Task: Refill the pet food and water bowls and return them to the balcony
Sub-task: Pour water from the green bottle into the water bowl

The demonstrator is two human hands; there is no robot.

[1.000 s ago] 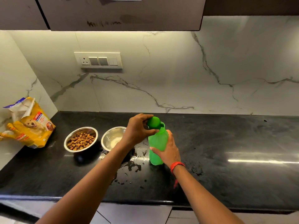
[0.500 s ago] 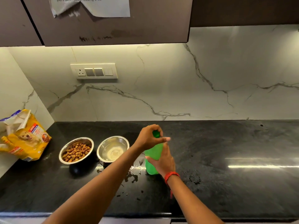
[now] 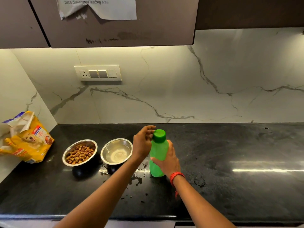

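Observation:
A green plastic bottle (image 3: pixel 158 152) with its green cap on stands upright on the black counter (image 3: pixel 230 186). My right hand (image 3: pixel 167 159) grips the bottle's body from the right. Just left of the cap hovers my left hand (image 3: pixel 142 143), fingers spread and off the cap. To the left sit two steel bowls: one (image 3: pixel 80 152) holds brown kibble, the other (image 3: pixel 116 151) holds water.
An open yellow pet food bag (image 3: pixel 26 139) leans in the left corner. Water is spilled on the counter (image 3: pixel 138 174) in front of the bottle. A socket panel (image 3: pixel 98 73) is on the marble wall, under dark cabinets with a paper note (image 3: pixel 98 7).
My left hand has come off the bottle's cap and opened beside it. The view has tilted upward, showing more of the cabinets. The bottle stays in my right hand.

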